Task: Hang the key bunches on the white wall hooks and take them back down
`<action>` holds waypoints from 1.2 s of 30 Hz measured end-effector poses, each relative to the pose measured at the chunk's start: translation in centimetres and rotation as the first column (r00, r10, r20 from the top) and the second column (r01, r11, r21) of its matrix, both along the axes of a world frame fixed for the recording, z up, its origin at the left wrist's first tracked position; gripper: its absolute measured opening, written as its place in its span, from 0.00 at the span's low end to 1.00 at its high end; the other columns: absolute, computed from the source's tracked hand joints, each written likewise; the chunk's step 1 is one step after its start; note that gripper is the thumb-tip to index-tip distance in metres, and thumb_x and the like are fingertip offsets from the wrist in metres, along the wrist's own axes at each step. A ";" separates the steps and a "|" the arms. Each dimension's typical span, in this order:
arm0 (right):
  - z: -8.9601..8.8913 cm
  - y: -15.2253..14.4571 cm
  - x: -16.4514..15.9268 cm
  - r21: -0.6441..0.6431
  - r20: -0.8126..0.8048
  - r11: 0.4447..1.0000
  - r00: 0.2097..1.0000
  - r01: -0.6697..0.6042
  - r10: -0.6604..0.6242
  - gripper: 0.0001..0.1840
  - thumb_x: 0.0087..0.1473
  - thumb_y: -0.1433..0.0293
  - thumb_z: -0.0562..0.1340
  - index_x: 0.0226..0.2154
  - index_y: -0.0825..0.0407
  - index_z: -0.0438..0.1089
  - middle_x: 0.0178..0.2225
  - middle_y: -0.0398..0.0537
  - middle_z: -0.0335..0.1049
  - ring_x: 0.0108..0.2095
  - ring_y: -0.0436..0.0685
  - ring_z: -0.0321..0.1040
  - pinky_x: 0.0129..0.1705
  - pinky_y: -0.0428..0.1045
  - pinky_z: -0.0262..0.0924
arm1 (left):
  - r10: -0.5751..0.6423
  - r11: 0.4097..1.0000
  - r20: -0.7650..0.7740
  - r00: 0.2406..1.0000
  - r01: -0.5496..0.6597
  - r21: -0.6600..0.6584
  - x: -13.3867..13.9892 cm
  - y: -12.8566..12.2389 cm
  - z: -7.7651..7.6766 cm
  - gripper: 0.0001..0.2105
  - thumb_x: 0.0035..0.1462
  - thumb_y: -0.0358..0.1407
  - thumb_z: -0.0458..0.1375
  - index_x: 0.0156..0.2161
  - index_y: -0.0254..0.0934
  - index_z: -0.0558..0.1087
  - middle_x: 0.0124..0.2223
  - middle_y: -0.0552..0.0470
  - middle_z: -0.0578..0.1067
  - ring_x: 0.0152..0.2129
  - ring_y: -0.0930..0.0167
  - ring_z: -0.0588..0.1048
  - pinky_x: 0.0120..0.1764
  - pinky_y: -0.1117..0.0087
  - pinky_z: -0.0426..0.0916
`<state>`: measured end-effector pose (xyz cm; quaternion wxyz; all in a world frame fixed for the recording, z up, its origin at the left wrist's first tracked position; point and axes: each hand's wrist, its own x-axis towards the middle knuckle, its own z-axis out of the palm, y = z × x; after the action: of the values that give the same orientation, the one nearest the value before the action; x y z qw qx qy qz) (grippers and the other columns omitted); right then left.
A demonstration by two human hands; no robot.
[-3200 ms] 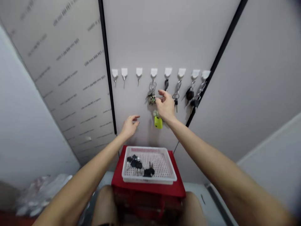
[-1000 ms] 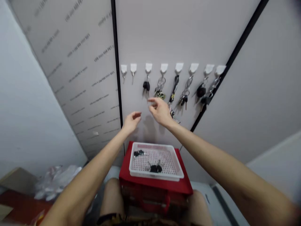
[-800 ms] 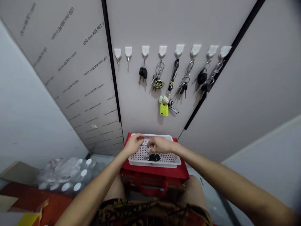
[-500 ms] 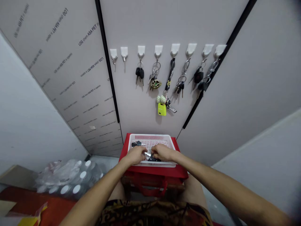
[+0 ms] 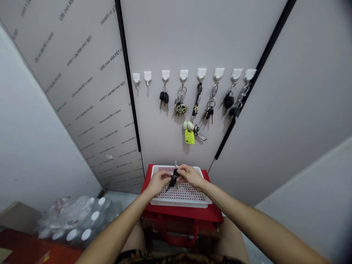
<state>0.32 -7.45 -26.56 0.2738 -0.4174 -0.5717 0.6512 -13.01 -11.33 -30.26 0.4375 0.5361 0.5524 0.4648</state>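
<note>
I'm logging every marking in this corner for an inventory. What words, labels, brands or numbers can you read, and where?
"LOG chem ASA PET in", repeated across the left wall panel; the word after "in" is too blurred.
Hanging black strap: pale lettering, too small to read.
Yellow-green key case: faint mark, unreadable.
Small white tag: dark marks, unreadable.
Held black keys: no lettering visible.

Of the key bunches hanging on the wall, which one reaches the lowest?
The bunch on the fifth hook from the left, with a black strap and a yellow-green fob; the others end clearly higher.
</note>
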 end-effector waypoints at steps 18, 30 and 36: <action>0.3 0.7 -0.9 0.566 0.147 0.824 0.987 -0.035 -0.059 0.16 0.38 0.76 0.53 0.35 0.53 0.58 0.33 0.47 0.61 0.27 0.47 0.60 0.32 0.47 0.56 | 0.093 0.988 0.209 0.973 -0.115 0.099 -0.7 -0.2 4.5 0.02 0.38 0.28 0.50 0.23 0.33 0.62 0.20 0.59 0.63 0.18 0.80 0.61 0.24 0.79 0.57; 3.6 -0.5 -1.6 0.869 0.266 0.424 0.963 -0.255 0.033 0.06 0.40 0.74 0.55 0.26 0.53 0.64 0.28 0.45 0.62 0.31 0.49 0.58 0.34 0.46 0.53 | 0.035 0.996 0.480 0.876 -0.072 0.058 -1.7 -0.2 4.7 0.09 0.36 0.32 0.54 0.26 0.35 0.58 0.19 0.61 0.61 0.14 0.83 0.60 0.18 0.81 0.53; 4.3 -0.7 -1.9 0.895 0.370 0.254 0.928 -0.367 0.035 0.10 0.41 0.73 0.55 0.31 0.51 0.63 0.29 0.46 0.62 0.32 0.50 0.56 0.34 0.46 0.52 | 0.017 1.000 0.587 0.809 -0.007 -0.019 -1.7 -0.6 5.4 0.15 0.32 0.36 0.58 0.28 0.35 0.58 0.20 0.60 0.63 0.16 0.81 0.62 0.19 0.80 0.55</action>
<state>-1.53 -8.16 -22.26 0.2993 -0.1785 -0.9262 0.1437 -14.66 -11.96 -24.91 0.5878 0.3593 0.3972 0.6062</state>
